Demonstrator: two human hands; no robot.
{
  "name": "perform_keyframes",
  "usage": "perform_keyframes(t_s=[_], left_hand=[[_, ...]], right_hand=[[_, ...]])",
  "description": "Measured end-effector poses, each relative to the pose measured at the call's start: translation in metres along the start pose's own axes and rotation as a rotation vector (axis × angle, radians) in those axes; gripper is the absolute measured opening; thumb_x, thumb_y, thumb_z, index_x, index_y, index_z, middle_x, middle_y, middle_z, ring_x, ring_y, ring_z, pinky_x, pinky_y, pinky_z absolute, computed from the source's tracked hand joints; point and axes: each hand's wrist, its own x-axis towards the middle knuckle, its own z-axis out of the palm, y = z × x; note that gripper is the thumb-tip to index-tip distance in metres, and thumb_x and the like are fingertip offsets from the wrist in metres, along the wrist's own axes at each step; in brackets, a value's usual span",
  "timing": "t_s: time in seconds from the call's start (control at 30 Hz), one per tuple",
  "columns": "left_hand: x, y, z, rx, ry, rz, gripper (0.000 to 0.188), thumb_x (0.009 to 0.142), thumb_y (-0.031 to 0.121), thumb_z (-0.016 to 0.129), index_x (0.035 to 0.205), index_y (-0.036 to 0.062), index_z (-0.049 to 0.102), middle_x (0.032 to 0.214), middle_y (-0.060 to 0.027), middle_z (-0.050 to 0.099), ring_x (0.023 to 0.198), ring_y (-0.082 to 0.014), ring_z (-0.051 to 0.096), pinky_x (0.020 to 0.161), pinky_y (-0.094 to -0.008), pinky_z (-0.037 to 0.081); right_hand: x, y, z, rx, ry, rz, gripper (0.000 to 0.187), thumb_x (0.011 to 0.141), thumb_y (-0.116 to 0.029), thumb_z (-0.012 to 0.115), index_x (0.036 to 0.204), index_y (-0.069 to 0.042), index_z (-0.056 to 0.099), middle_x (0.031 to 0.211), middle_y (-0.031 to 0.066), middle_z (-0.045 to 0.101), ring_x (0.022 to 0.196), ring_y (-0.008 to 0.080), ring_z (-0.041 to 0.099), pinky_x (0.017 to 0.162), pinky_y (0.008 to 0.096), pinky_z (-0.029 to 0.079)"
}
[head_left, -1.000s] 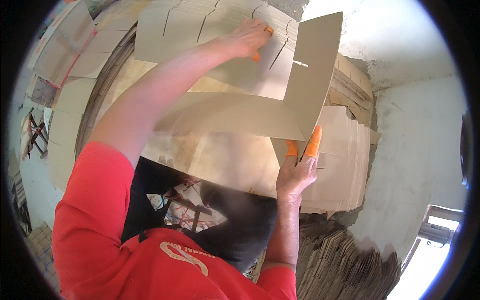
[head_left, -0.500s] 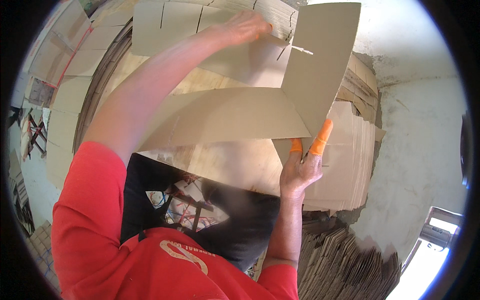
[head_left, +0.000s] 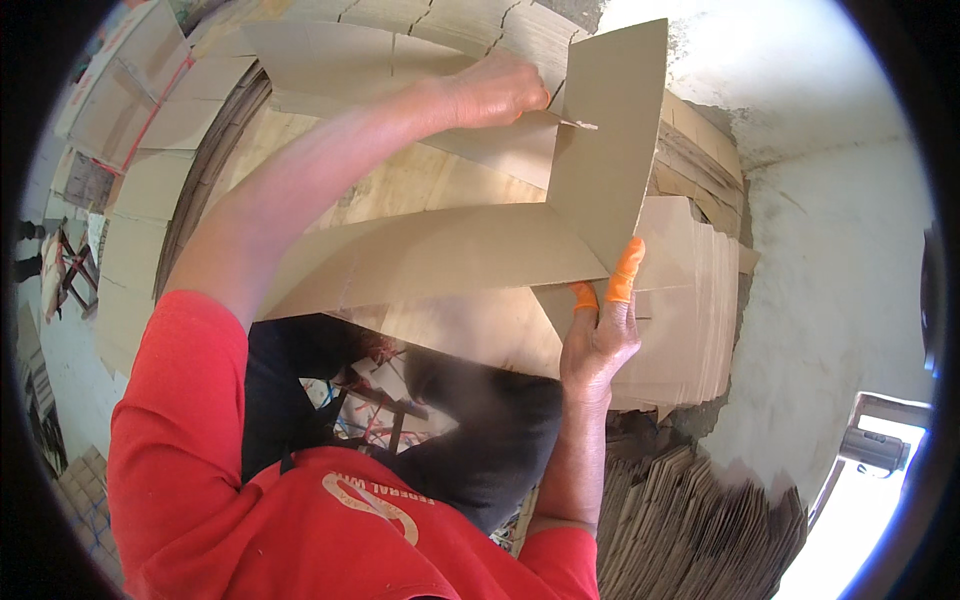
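A brown cardboard piece (head_left: 440,250) stands over the wooden board, its long panel running left and a taller panel (head_left: 610,120) rising at its right end. My right hand (head_left: 600,340), with orange covers on two fingers, grips the near lower corner where these panels meet. Across the far side reaches my left arm, and my left hand (head_left: 500,90) is closed at the edge of the far cardboard panel (head_left: 330,50). The tip of that panel pokes through the tall panel near a slit. My left fingertips are mostly hidden; a bit of orange shows there.
Flat cardboard sheets are stacked (head_left: 680,330) at the right, beside a pale wall (head_left: 830,270). More cardboard stands on edge (head_left: 690,530) below them. A wooden board (head_left: 470,330) lies under the work, above my dark-trousered legs. Cartons (head_left: 130,80) are at the far left.
The cardboard piece has shifted slightly left, its tall panel dropping a little lower in view. My left hand has moved slightly nearer, and the far panel now stands more apart from the stack behind.
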Motion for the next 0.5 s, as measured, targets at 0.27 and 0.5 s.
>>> perform_keyframes(t_s=[0.27, 0.5], left_hand=[[-0.025, 0.022, -0.020, 0.021, 0.069, -0.016, 0.010, 0.063, -0.008, 0.057, 0.061, -0.0004, 0.051, 0.059, -0.0183, 0.052, 0.061, -0.0380, 0.056, 0.052, -0.0468, 0.042], [-0.033, 0.074, -0.036, -0.159, 0.012, 0.109, 0.012, 0.071, -0.002, 0.059, 0.067, 0.0025, 0.049, 0.066, -0.0121, 0.057, 0.070, -0.0328, 0.058, 0.059, -0.0448, 0.046]], right_hand=[[-0.009, -0.026, -0.029, -0.133, -0.001, 0.073, 0.067, 0.084, 0.014, 0.058, 0.146, -0.003, 0.038, 0.105, 0.0125, 0.064, 0.083, 0.0195, 0.065, 0.070, 0.0310, 0.056], [-0.020, -0.011, -0.038, -0.203, -0.325, 0.167, 0.063, 0.071, 0.018, 0.054, 0.131, -0.002, 0.051, 0.085, 0.0225, 0.059, 0.068, 0.0325, 0.061, 0.060, 0.0381, 0.052]])
